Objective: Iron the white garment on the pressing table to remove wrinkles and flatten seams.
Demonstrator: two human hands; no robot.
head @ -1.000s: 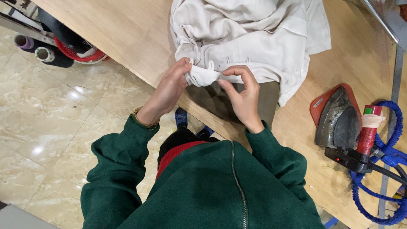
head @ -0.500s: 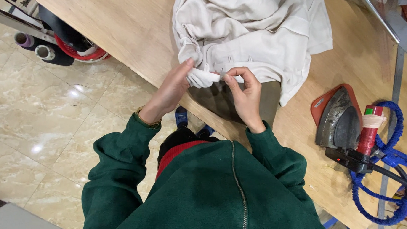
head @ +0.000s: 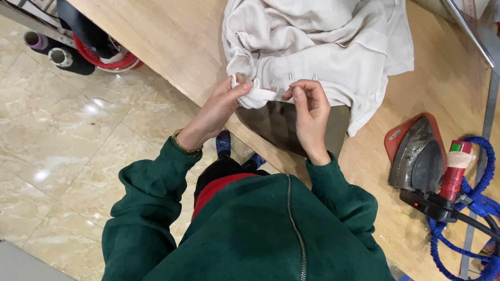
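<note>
Both hands had crept a bit up & right along the cloth edge since half a sec before; the grip looked unchanged.

Nearest the camera: green sleeves, zip down the middle of the top. L wrist wore a thin gold bracelet (head: 180,144).

L hand (head: 219,109) was closed in a pinch, thumb & fingers clamping the folded edge of the cloth (head: 318,39) where it hung at the table's near edge. R hand (head: 310,111) was also closed, fingertips curled onto the same edge just right of the L hand, w/ a pin (head: 279,90) at or by its fingertips; couldn't tell if the pin was actually gripped. Two more pins (head: 290,77) sat in the fabric just above the R hand.

Cloth: cream, bunched, lying on the wood table (head: 161,43), its lower edge drooping over the near side, a dark panel under it there.

Right of the hands, well apart: an iron (head: 422,158) resting on a red pad, a red-handled tool (head: 454,174) beside it, blue coiled hose (head: 490,225) around that.

Farther off, top left on the tile floor (head: 47,138): thread cones (head: 52,51) & a red basket (head: 111,59). Top right: a metal ruler (head: 464,24) across the table.
</note>
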